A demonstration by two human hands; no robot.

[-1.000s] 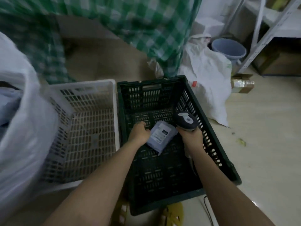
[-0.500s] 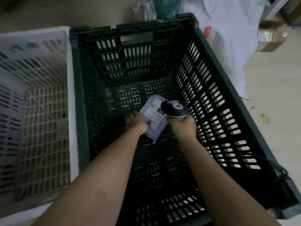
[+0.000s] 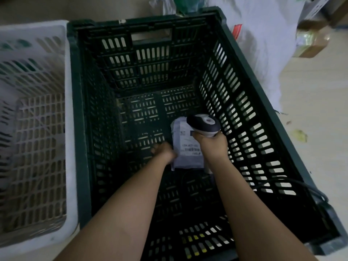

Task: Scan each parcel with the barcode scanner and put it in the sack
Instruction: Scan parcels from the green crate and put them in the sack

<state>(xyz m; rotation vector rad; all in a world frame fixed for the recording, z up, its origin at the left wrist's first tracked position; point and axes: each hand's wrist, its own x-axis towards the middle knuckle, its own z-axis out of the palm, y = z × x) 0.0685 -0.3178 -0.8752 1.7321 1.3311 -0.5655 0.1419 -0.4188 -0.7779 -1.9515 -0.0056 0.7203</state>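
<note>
A small grey parcel [image 3: 186, 153] with a white label faces up low inside the dark green crate [image 3: 75, 102]. My left hand [image 3: 163, 152] grips the parcel's left edge. My right hand [image 3: 212, 146] grips the handle of the barcode scanner [image 3: 204, 125], whose dark head hangs just above the parcel's top right corner. The scanner's black cable [image 3: 293, 182] runs over the crate's right wall. A white sack [image 3: 263, 49] lies on the floor beyond the crate's right side.
A white slatted crate [image 3: 37, 129] stands against the green crate's left side. A cardboard box [image 3: 312, 44] sits on the pale floor at the upper right. Small yellow scraps [image 3: 300, 135] lie on the floor right of the crate.
The view has dropped and closed in on the green crate. Both hands have gone lower into it, and the parcel has turned from tilted to label-up under the scanner head.
</note>
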